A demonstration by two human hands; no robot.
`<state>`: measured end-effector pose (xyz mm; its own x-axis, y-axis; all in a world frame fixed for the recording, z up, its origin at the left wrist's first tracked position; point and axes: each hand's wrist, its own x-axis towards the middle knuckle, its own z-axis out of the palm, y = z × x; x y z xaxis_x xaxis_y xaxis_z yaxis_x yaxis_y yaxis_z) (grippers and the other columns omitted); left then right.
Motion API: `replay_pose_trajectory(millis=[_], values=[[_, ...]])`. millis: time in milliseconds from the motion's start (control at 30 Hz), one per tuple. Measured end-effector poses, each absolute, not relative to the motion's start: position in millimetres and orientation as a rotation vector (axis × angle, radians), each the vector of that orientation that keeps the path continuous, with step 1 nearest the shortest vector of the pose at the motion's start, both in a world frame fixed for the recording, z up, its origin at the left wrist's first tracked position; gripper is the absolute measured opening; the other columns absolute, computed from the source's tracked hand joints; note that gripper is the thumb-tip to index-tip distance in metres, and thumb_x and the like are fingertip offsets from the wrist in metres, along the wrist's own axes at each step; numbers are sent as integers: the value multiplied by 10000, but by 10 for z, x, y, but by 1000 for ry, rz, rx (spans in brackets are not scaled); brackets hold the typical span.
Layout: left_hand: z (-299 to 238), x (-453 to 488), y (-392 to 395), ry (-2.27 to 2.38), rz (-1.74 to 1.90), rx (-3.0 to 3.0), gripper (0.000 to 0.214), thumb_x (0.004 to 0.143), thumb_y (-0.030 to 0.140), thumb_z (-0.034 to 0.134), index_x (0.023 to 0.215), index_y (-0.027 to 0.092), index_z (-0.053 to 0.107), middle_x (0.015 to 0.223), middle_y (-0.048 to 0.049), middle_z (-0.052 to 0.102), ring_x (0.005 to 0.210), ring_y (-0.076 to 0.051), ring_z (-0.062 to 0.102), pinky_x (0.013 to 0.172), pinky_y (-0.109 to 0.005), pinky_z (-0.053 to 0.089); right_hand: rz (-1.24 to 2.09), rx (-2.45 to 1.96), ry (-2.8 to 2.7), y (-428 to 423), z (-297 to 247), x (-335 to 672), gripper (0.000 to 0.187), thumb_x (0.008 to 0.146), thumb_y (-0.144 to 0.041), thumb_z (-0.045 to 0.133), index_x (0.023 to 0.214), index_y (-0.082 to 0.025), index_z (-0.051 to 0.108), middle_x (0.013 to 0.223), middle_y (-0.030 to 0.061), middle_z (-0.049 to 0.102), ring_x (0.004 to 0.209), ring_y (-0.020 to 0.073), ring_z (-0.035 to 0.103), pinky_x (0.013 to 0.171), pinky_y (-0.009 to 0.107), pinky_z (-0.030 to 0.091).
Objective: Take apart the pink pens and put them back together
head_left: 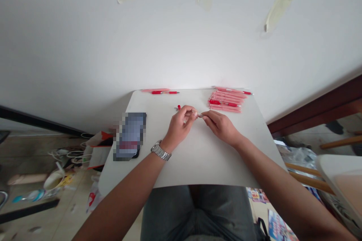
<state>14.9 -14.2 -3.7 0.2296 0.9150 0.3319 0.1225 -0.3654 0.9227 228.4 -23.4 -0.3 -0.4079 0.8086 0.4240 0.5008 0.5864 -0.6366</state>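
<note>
L hand (181, 125) and R hand (221, 125) are each pinching one end of a thin pen part (199, 115) w/ fingertips, holding it just left of and nearer than the pink pen pile (227, 99), a red bit (178, 107) lying further left of that pile.

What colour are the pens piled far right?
Pens: pink barrels, some with red parts. Head view shows them best.

Matt white table (198, 158), glossy plastic pens (226, 99), shiny metal watch (160, 151).
</note>
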Motion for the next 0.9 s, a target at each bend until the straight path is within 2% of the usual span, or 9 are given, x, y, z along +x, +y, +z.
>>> replay_pose_trajectory(millis=[167, 333, 600, 900], values=[[-38, 159, -156, 934, 1241, 1677, 268, 1046, 471, 621, 1083, 206, 606, 1015, -68, 718, 956, -183, 744, 873, -293, 595, 609, -1050, -2058, -254, 31, 2285, 338, 1132, -432, 459, 1165, -228, 727, 1060, 91, 795, 915, 225, 743, 818, 333, 544], [4, 158, -169, 908, 1202, 1664, 321, 1044, 495, 613, 1163, 202, 669, 1031, -82, 733, 958, -189, 735, 882, -306, 596, 644, -1040, -2065, -254, 40, 2297, 392, 1141, -463, 417, 1128, -222, 727, 1044, 96, 801, 902, 228, 746, 812, 336, 547], [102, 146, -172, 866, 1170, 1612, 329, 1025, 489, 652, 1064, 168, 714, 804, -26, 687, 763, -142, 650, 760, -270, 563, 638, -1041, -2080, -242, 26, 2311, 409, 1137, -488, 428, 1071, -210, 720, 1022, 96, 809, 886, 225, 759, 775, 320, 538], [73, 132, -172, 931, 1150, 1641, 322, 1034, 488, 634, 1084, 179, 709, 846, -34, 738, 783, -155, 701, 755, -272, 562, 533, -1056, -2100, -242, 14, 2299, 408, 1136, -501, 427, 1062, -216, 710, 973, 97, 792, 805, 216, 724, 736, 325, 514]])
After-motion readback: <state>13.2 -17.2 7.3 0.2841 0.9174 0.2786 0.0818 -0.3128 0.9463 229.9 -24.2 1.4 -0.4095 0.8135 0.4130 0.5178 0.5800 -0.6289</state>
